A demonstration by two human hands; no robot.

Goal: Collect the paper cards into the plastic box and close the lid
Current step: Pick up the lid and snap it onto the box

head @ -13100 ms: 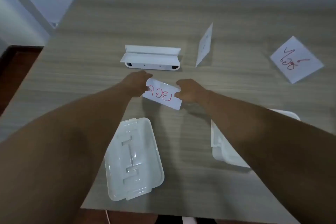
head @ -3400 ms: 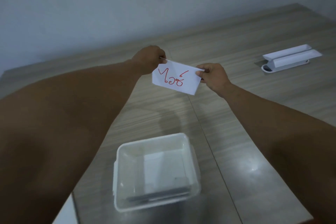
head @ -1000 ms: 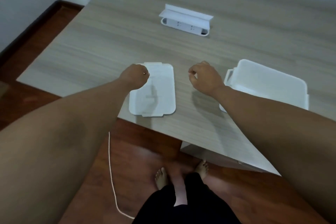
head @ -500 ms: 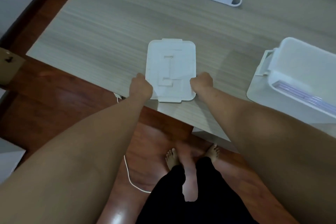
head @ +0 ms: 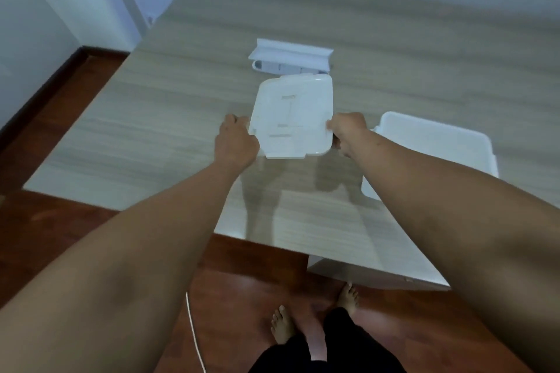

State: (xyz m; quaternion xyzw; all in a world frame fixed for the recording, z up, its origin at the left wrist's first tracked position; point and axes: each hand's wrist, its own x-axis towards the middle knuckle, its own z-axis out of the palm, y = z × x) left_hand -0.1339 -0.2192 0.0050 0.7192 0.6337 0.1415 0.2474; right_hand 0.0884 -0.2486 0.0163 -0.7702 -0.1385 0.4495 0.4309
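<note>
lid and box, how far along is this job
Looks done: no cards lie loose on the table, so they have likely gone into the box, though its inside can't be seen here. In hand: the left hand and right hand hold the lid by its sides, lifted off the table. Left: carry it right to the open box and press it shut.

Both arms are bare, with no sleeves in view. The left hand [head: 236,142] and the right hand [head: 347,130] carry no glove, ring or watch. The person wears black trousers [head: 321,348], and the feet [head: 283,325] are bare.
</note>
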